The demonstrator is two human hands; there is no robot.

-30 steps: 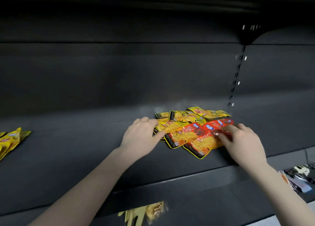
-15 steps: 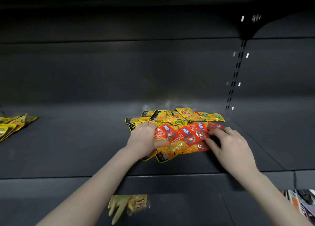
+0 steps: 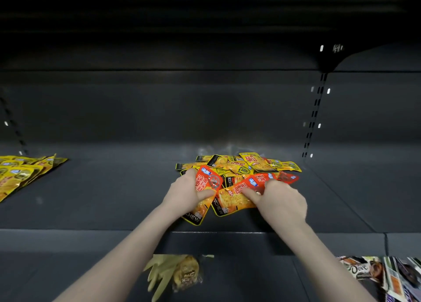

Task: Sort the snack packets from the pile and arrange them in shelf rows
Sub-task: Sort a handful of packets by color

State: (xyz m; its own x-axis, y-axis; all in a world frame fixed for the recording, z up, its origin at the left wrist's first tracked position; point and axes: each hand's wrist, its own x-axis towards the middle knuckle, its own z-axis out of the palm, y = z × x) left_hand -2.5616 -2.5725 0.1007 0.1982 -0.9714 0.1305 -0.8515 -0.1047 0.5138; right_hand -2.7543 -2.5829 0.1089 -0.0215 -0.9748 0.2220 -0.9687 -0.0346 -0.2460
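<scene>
At the far left of the dark shelf, a row of yellow packets is lying flat, overlapping one another and running out of the picture. The middle part of the shelf between this row and the pile is showing only bare dark surface. The left hand is gripping an orange-red packet at the front left of the pile; its fingers are closing on the packet, with the thumb pressing on the printed face. Just beside it, the right hand is holding a second orange-red packet, the thumb lying on top and the other fingers curling over its upper edge. Behind both hands, the yellow packets of the pile are resting in a loose heap near the back of the shelf. On the lower shelf, a pale glove-shaped packet is lying under the left forearm, and at the far right some chocolate packets are showing.
</scene>
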